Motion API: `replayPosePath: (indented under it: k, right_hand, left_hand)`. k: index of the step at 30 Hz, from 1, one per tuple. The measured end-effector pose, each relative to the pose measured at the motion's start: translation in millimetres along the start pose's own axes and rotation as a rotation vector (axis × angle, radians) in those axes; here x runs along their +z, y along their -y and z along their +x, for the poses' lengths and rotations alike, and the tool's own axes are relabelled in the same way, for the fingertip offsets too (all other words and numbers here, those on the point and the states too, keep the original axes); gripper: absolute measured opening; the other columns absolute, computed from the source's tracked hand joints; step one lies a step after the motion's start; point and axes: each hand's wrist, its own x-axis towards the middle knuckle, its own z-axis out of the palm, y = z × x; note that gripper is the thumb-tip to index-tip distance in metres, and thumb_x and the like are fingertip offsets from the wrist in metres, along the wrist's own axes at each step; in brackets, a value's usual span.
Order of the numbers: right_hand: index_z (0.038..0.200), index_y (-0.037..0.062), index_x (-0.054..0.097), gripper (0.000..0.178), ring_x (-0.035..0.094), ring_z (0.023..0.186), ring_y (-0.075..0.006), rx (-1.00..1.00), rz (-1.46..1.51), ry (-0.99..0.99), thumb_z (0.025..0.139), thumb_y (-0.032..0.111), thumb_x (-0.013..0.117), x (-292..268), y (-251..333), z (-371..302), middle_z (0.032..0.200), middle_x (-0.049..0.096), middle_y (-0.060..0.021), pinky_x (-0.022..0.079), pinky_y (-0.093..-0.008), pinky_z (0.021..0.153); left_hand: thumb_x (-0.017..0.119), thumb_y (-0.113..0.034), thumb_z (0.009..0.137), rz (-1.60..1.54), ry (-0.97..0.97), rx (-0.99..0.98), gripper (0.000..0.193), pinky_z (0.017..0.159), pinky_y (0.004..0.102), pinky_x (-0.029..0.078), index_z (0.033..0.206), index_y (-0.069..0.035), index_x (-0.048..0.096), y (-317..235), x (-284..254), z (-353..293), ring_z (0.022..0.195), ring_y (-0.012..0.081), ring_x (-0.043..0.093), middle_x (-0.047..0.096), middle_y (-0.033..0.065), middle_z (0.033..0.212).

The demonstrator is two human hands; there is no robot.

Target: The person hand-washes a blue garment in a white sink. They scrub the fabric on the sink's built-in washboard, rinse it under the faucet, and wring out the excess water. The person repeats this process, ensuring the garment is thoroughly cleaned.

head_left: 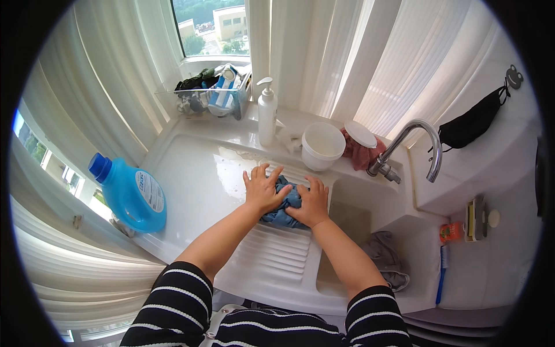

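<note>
Both my hands rest on a bunched blue cloth (281,217) on the white ribbed washboard (277,251) beside the sink basin. My left hand (263,189) lies over the cloth's left side, fingers spread and pointing away from me. At the cloth's right side, my right hand (312,203) has its fingers stretched out and its thumb against the fabric. The middle of the cloth shows between the hands; the rest is hidden under them.
A grey cloth (386,260) lies in the basin under the chrome faucet (433,150). Behind stand a pump bottle (267,113), a white tub (322,146) and a reddish cloth (363,151). A blue detergent bottle (130,194) stands left; a blue brush (443,274) is at right.
</note>
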Motion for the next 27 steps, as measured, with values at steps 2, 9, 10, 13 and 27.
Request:
replayPosePath:
  k: [2,9,10,13,27]
  right_hand:
    - [0.107,0.0061,0.062,0.065,0.049,0.125,-0.0393,0.122,0.112,0.134,0.058,0.041,0.084,-18,6,-8,0.138,0.047,-0.0206,0.037,-0.0472,0.105]
    - [0.096,0.0078,0.065,0.058,0.059,0.101,-0.0316,-0.344,0.319,-0.082,0.054,0.043,0.083,-32,37,-87,0.109,0.061,-0.0134,0.042,-0.0451,0.086]
    - [0.092,0.008,0.063,0.052,0.059,0.092,-0.0314,-0.363,0.393,-0.149,0.053,0.038,0.081,-19,24,-66,0.099,0.062,-0.0124,0.042,-0.0432,0.079]
    - [0.088,0.0052,0.059,0.043,0.057,0.089,-0.0345,-0.155,0.335,-0.079,0.06,0.034,0.075,2,3,-19,0.094,0.061,-0.0136,0.046,-0.0432,0.081]
    - [0.101,0.0077,0.058,0.06,0.055,0.102,-0.0313,-0.097,0.124,-0.094,0.056,0.041,0.08,3,-7,-35,0.104,0.061,-0.0117,0.041,-0.0446,0.085]
  left_hand:
    - [0.067,-0.053,0.082,-0.082,0.382,-0.098,0.057,0.107,0.0524,0.031,0.119,-0.009,0.064,-3,-17,-4,0.122,0.0384,0.046,0.05,0.0206,0.131]
    - [0.071,-0.042,0.08,-0.565,0.188,0.212,0.037,0.074,0.0417,0.038,0.077,-0.007,0.06,-5,-34,-92,0.081,0.0314,0.052,0.056,0.0118,0.081]
    - [0.07,-0.037,0.082,-0.456,0.145,0.135,0.033,0.072,0.0427,0.038,0.075,-0.007,0.059,-10,-25,-77,0.08,0.0321,0.052,0.056,0.012,0.081]
    - [0.068,-0.036,0.085,-0.297,0.01,-0.028,0.033,0.068,0.0436,0.04,0.068,-0.008,0.062,-2,18,-28,0.077,0.0327,0.055,0.06,0.0092,0.077]
    - [0.066,-0.037,0.088,-0.231,0.059,0.072,0.03,0.079,0.0426,0.038,0.084,-0.007,0.063,-21,1,-34,0.091,0.0308,0.052,0.06,0.0088,0.09]
